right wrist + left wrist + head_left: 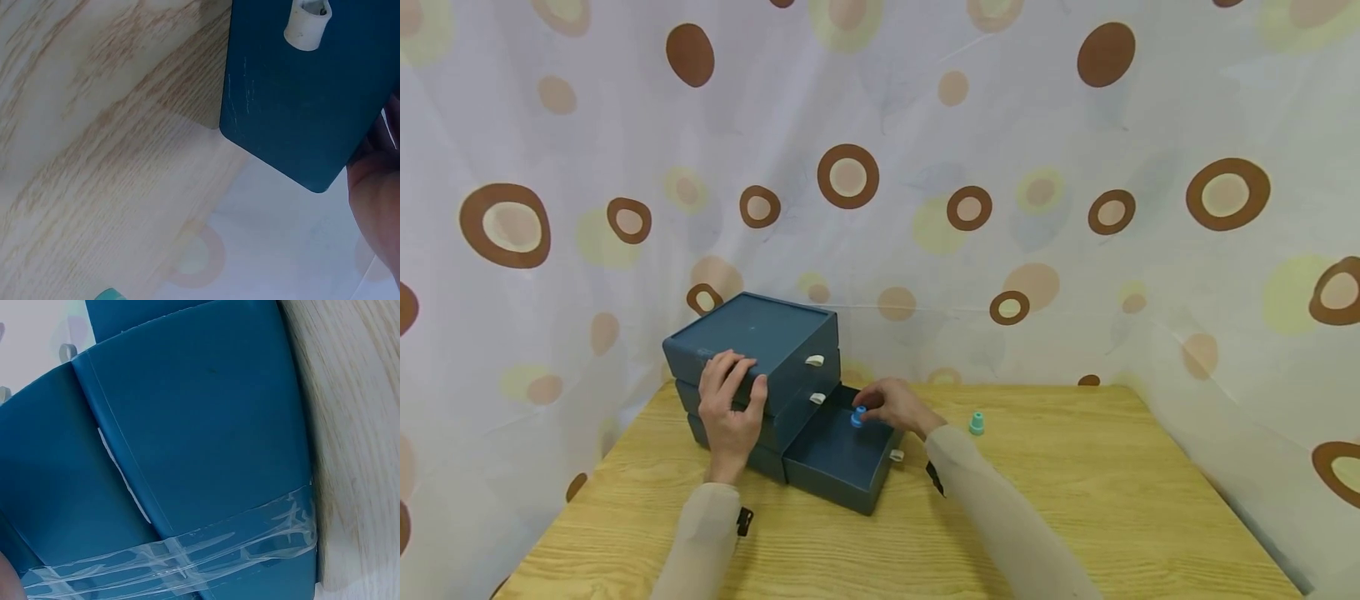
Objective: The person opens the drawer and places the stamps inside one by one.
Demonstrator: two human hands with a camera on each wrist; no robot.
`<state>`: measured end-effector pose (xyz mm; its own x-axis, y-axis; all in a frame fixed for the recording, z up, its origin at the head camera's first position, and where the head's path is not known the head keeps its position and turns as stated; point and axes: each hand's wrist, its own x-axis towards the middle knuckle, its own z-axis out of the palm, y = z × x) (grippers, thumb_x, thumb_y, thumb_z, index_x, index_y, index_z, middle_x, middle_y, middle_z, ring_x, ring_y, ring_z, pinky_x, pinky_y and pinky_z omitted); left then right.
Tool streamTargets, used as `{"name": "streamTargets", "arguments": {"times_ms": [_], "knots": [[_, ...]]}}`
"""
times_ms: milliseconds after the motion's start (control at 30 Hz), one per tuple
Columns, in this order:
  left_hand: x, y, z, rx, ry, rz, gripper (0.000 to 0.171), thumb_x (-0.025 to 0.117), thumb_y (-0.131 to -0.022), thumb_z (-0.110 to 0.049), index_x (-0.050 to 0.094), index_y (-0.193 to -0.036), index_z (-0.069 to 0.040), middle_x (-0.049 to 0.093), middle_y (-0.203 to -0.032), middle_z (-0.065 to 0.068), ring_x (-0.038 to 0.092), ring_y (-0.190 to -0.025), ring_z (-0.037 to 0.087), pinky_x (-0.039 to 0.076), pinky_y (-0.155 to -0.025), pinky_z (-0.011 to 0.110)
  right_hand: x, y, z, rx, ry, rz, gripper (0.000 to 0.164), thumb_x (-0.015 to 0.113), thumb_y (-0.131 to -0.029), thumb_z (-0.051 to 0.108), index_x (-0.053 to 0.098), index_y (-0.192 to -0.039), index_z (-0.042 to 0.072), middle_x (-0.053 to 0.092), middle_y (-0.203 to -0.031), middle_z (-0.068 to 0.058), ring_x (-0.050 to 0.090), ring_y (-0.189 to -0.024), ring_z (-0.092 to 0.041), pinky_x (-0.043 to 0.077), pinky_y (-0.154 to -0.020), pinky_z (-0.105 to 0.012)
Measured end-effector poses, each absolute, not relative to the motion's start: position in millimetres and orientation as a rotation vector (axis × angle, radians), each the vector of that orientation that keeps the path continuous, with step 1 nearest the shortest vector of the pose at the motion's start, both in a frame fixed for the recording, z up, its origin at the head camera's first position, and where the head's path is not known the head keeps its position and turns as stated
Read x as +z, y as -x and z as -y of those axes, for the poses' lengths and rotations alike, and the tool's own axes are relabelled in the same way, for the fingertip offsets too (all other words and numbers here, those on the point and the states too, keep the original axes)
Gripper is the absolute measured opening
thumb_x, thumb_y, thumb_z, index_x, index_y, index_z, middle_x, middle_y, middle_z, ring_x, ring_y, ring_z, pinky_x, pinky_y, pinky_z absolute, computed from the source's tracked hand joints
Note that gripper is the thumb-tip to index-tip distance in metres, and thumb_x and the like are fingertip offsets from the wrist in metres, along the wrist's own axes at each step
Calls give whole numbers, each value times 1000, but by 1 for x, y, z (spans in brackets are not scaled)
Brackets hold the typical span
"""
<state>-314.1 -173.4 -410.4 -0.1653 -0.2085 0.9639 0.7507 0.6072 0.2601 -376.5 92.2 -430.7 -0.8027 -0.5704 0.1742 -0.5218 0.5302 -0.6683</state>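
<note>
A dark blue three-drawer unit [752, 329] stands on the left of the table, its bottom drawer [838, 454] pulled out. My left hand [730, 417] rests against the near upper edge of the unit, fingers over the top. Inside the open drawer, a small blue stepped plug [857, 419] is pinched between the thumb and fingers of my right hand [895, 406]. In the right wrist view, that hand [378, 200] reaches over the drawer front [294, 100]. The left wrist view shows the unit's side [194, 425] with clear tape [244, 540] across it.
On the wooden table [1075, 500], a teal stepped plug [977, 423] stands to the right of my right hand. Small white pull tabs [815, 361] stick out from the drawer fronts. A patterned curtain [895, 250] hangs behind the table.
</note>
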Motion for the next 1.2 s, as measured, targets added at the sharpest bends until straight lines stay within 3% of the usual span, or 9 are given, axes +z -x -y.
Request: {"name": "streamTargets", "arguments": {"times_ms": [500, 1000, 1200], "knots": [[-413, 315, 173, -916, 484, 1506, 29, 65, -89, -27, 75, -102, -3, 68, -108, 21, 57, -117, 41, 32, -111, 59, -437, 378, -85, -1039, 952, -2686, 23, 72, -85, 0, 73, -108, 0, 73, -105, -11, 70, -97, -23, 58, -84, -33], [-414, 318, 174, -911, 491, 1493, 29, 67, -88, -25, 75, -101, -2, 68, -107, 23, 57, -115, 42, 34, -109, 58, -441, 373, -79, -930, 913, -2760, 24, 73, -85, 5, 74, -109, 6, 74, -108, -6, 70, -100, -20, 58, -85, -32], [-412, 316, 175, -902, 479, 1505, 31, 64, -91, -29, 76, -102, -4, 68, -108, 21, 57, -116, 39, 35, -111, 54, -441, 374, -77, -986, 883, -2708, 40, 73, -85, 3, 66, -125, 3, 69, -122, -11, 68, -109, -24, 57, -90, -35]]}}
